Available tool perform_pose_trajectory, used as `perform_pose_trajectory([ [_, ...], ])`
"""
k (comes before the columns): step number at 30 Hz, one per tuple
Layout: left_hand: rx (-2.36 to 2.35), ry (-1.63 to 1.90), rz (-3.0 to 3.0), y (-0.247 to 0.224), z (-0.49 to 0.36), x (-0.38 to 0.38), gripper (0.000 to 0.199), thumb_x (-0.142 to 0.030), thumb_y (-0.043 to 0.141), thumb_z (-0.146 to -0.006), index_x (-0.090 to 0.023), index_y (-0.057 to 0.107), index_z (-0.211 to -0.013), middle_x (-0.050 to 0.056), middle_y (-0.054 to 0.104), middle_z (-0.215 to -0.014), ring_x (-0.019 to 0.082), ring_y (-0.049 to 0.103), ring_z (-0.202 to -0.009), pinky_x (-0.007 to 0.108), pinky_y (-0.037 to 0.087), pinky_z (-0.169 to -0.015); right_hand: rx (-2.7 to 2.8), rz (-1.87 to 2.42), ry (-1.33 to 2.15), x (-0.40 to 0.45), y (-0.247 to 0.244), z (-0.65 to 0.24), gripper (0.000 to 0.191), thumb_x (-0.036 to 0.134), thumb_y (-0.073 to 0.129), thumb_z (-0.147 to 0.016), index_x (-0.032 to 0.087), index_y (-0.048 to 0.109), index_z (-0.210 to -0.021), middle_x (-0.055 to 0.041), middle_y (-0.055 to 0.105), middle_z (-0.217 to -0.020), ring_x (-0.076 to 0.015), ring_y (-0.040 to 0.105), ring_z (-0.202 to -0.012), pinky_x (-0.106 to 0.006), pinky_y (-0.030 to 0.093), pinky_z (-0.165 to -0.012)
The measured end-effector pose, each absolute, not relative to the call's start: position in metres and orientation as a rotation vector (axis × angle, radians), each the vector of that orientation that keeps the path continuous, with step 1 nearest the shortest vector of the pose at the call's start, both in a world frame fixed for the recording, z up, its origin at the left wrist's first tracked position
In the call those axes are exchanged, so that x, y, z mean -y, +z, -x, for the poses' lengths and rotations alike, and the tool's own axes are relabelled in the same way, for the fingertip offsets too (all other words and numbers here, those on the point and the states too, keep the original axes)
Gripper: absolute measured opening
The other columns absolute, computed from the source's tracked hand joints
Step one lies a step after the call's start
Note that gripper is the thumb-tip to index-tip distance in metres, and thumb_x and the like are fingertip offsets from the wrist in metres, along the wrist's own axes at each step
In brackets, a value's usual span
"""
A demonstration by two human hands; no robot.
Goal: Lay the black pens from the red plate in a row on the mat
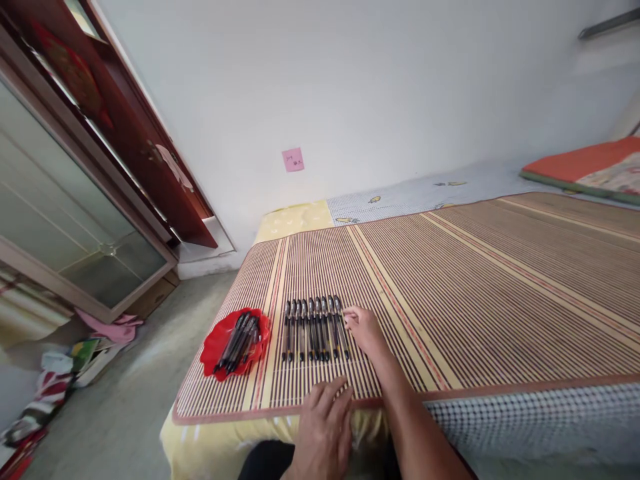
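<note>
A row of several black-capped clear pens lies side by side on the striped bamboo mat, caps pointing away from me. My right hand is at the right end of this row, its bent fingertips close beside the last pen. Thumb and fingers look slightly apart; whether they touch that pen is unclear. Nearer to me, my left hand rests palm down at the mat's front edge with its fingers stretched out and nothing in it. Left of the row, a red scalloped plate holds a pile of similar pens.
The bamboo mat covers a bed against a white wall. A pink note is stuck there. Folded orange bedding lies far right. On the left are a dark red door, a glass-fronted cabinet and clothes.
</note>
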State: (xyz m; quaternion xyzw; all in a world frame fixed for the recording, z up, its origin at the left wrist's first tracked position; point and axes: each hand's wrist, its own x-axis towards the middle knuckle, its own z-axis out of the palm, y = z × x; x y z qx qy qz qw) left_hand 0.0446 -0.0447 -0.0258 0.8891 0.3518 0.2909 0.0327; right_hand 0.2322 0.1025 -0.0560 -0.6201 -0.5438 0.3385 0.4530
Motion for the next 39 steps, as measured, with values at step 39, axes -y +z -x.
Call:
perform_pose_trajectory([
  [39,-1.117,0.971,-2.706,-0.055,0.034,0.066,0.033,-0.024,0.054,-0.098,-0.025,0.061,-0.130,0.009,0.075,-0.114,0.021,0.073,-0.105,0.028,0.061,-0.090,1.297,1.497,0.859,-0.104,-0.062,-0.234,0.026,0.019,0.049,-0.089,0.015,0.070,-0.105,-0.0052,0.075,-0.084,-0.0173,0.074,-0.077,-0.028,0.058,-0.071],
])
